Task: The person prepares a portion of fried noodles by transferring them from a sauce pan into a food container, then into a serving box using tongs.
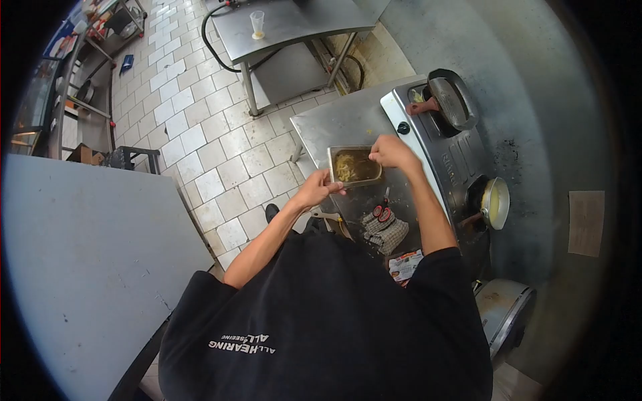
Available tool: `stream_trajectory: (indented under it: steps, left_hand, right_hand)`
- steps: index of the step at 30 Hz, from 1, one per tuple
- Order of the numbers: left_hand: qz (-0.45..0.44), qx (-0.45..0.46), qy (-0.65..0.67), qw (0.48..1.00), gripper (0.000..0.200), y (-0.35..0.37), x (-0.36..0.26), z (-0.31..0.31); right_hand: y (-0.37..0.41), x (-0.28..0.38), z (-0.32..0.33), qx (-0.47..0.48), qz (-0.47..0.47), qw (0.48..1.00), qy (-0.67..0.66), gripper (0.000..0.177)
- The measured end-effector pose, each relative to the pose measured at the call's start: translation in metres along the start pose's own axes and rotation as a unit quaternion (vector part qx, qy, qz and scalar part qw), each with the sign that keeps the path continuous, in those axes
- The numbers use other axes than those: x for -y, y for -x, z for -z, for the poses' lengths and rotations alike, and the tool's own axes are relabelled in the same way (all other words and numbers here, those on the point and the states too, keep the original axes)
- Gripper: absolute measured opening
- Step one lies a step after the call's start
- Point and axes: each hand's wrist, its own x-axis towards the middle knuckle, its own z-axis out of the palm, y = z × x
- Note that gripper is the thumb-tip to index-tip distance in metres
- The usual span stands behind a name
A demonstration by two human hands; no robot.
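A rectangular metal container (pixel 357 180) with shredded, pale yellow-green food (pixel 347 168) inside rests at the steel table's edge. My left hand (pixel 319 190) grips its near left corner, thumb over the rim. At the far right corner, my right hand (pixel 393 154) is closed with fingers pinched together; what they hold, if anything, is hidden. Just below the container lie red-and-black-handled scissors (pixel 382 212) on a checked cloth (pixel 388 235).
To the right stands a two-burner gas stove (pixel 445 157) bearing a dark pan (pixel 452 100) and a pot with yellowish contents (pixel 495 204). A large lidded pot (pixel 501 311) sits nearer. Another steel table (pixel 294 23) holds a clear cup (pixel 257 25). A pale panel (pixel 100 267) fills the left.
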Motion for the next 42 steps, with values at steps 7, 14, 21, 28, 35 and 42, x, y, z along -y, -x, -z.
stream_trajectory:
  steps: [7, 14, 21, 28, 35, 42]
  left_hand:
    - [0.014, 0.045, -0.04, 0.998, 0.017, -0.016, 0.014, 0.004]
    - [0.051, 0.079, 0.041, 0.995, 0.017, -0.003, 0.032, 0.006]
    - [0.032, 0.08, 0.009, 0.996, 0.016, -0.008, 0.008, 0.015]
    - [0.037, 0.092, -0.118, 0.988, 0.013, -0.01, -0.013, 0.01]
    - [0.006, 0.087, -0.08, 0.993, 0.013, -0.018, 0.023, 0.011]
    - [0.016, 0.111, -0.234, 0.966, 0.015, -0.01, -0.003, 0.001]
  right_hand:
    - [0.031, -0.025, -0.009, -0.029, 0.11, 0.965, -0.235, 0.021]
    - [0.044, 0.019, -0.046, -0.135, -0.133, 0.982, -0.005, 0.017]
    - [0.064, 0.009, -0.014, -0.05, -0.143, 0.984, -0.092, 0.013]
    - [0.068, -0.027, -0.046, -0.075, 0.0, 0.973, -0.22, 0.016]
    - [0.076, -0.046, -0.065, -0.038, -0.01, 0.925, -0.378, 0.021]
    - [0.079, -0.043, -0.062, -0.069, -0.007, 0.935, -0.349, 0.022]
